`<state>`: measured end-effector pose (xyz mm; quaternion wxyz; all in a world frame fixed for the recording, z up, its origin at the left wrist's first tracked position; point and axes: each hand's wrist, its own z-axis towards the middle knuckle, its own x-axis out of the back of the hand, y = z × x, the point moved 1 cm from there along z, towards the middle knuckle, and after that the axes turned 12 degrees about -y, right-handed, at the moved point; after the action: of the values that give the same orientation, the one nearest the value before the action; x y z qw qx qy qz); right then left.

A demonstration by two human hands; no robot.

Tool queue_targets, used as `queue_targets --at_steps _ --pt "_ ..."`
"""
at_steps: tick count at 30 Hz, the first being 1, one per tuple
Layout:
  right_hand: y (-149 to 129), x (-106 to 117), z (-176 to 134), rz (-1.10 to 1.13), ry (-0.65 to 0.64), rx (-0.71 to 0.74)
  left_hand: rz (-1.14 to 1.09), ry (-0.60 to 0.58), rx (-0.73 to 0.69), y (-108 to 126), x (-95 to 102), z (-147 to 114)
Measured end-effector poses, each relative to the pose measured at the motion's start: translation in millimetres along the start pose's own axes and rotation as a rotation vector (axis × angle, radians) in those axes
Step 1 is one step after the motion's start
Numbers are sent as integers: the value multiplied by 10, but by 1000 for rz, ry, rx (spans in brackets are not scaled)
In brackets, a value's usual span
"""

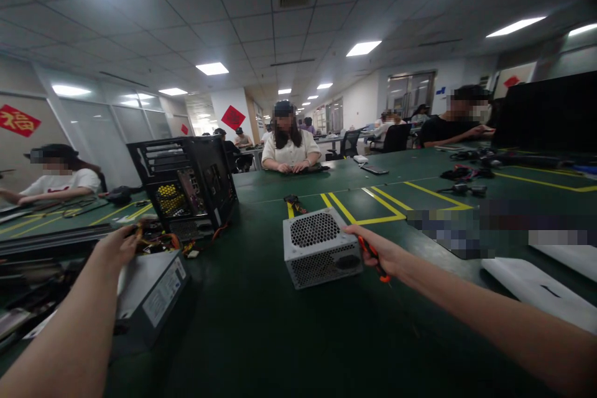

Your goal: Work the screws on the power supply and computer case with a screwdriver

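Observation:
My left hand is closed at the far, cable end of a grey computer power supply with a white label on its side. Its fingertips are among a bundle of coloured cables; the exact grip is partly hidden. In my right hand is a screwdriver with an orange and black handle, its thin shaft pointing down. Fingers of that hand also touch the right corner of a second power supply, which has a honeycomb grille on top and rests on the green table.
A black open computer case stands behind the left power supply. Dark metal parts lie at far left. White flat objects and a black monitor are at right. A person sits across the table.

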<state>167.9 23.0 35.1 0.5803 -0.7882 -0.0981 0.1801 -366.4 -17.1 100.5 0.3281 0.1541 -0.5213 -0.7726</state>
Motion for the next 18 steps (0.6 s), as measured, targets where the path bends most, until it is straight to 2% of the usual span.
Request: queue_targets --at_steps 3,6,7,9,11,12,15,18 --pt "33 21 68 -10 -15 -15 87 -112 118 117 -119 -44" --pt "5 48 24 -30 -20 14 136 -270 76 343 -374 -363" --pt "-9 55 -18 -36 -24 32 166 -369 46 403 -495 -540" --pt "-33 65 -129 -44 -32 74 416 -739 -70 452 -774 -969" --pt "-43 75 -248 -45 -38 105 598 -1014 -208 384 -1021 -1402" --pt "-40 82 -302 -43 -40 112 653 -1080 -241 310 -1118 -1581" --pt "13 111 -413 -30 -65 107 713 -1174 -243 13 -1301 -1891" --pt "116 136 -434 -15 -122 106 724 -1197 -198 -226 -1370 -1909"
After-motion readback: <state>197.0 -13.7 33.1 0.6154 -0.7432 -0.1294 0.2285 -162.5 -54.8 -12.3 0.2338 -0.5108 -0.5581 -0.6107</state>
